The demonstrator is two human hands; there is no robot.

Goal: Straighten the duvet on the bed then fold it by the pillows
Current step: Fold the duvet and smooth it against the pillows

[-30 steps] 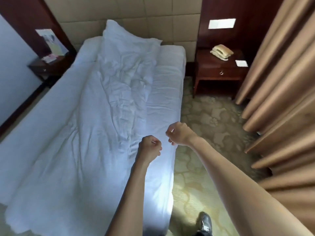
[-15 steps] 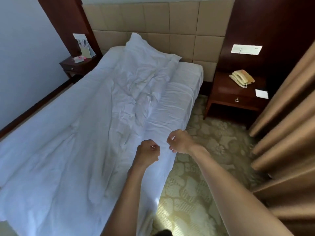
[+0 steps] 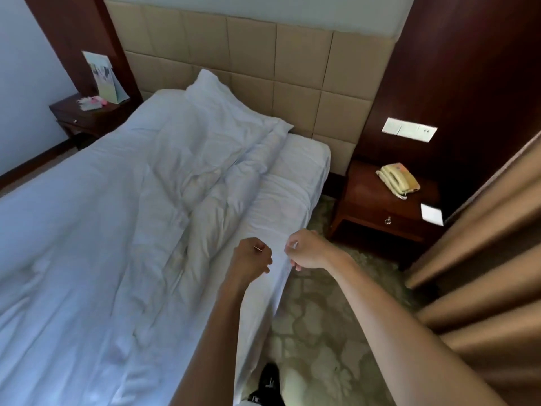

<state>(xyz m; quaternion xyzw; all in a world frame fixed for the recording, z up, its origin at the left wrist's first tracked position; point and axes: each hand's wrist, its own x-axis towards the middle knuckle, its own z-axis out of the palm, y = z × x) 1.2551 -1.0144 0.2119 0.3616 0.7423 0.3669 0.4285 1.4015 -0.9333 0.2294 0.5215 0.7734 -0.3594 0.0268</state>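
A white duvet (image 3: 205,171) lies rumpled on the bed (image 3: 295,177), bunched into a creased ridge down the middle. Its top end rises in a peak against the headboard (image 3: 263,54), and I cannot tell a pillow apart from it there. My left hand (image 3: 250,259) is curled into a loose fist just above the duvet near the bed's right side. My right hand (image 3: 307,249), fingers also curled, hovers over the bed's right edge. No cloth is clearly held in either hand.
A dark wooden nightstand (image 3: 380,206) with a beige phone (image 3: 398,178) stands right of the bed. A second nightstand (image 3: 85,112) with a card is at the far left. Tan curtains (image 3: 483,244) hang close on the right. My shoe (image 3: 268,385) is on patterned carpet (image 3: 316,317).
The view has moved along the bed's right side toward the headboard and nightstand. Both hands keep the same closed pose, close together in front of me.
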